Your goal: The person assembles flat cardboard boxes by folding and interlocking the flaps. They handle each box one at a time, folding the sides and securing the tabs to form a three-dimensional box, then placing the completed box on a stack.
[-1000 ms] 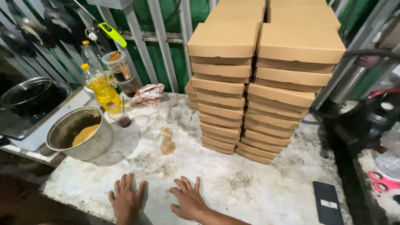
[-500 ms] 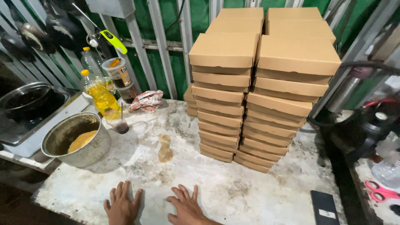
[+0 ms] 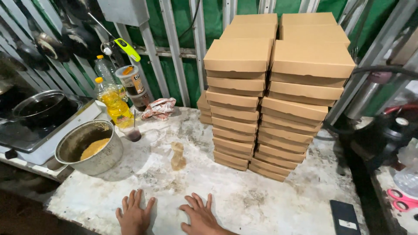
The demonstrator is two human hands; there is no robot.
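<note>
On the stained table (image 3: 261, 204), the left hand (image 3: 134, 214) and right hand (image 3: 201, 216) are being pressed flat, fingers spread apart, nothing gripped. Stacked boxes (image 3: 270, 104) are being kept well beyond; a pot (image 3: 89, 148) is standing left.

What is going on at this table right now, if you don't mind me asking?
A person rests both hands flat on the worn white table, the left hand and right hand side by side at the near edge, holding nothing. Behind them stand stacks of closed brown boxes. To the left sit a metal pot with yellowish contents, an oil bottle and a small dark glass. A dark phone lies at the right.
</note>
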